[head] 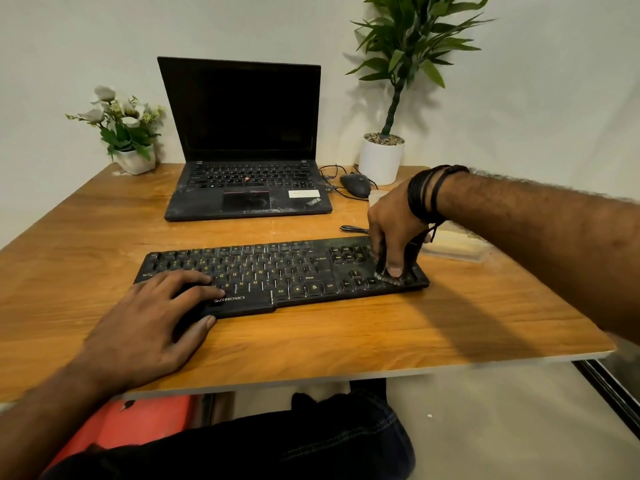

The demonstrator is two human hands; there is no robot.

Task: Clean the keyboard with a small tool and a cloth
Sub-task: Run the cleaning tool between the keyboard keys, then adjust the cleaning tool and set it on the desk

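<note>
A black dusty keyboard (277, 271) lies across the middle of the wooden table. My right hand (394, 226) grips a small dark brush (384, 268) and holds its pale bristles down on the keyboard's right end, by the arrow keys. My left hand (152, 323) rests flat on the keyboard's left front corner, fingers spread over the keys and thumb on the table. A pale folded cloth (453, 242) lies on the table just behind my right wrist, partly hidden by my arm.
An open black laptop (247, 188) stands behind the keyboard. A black mouse (355, 185) with its cable lies beside a white potted plant (381, 157). A small flower pot (133, 161) sits at the back left. The table's front edge (311, 375) is close to my lap.
</note>
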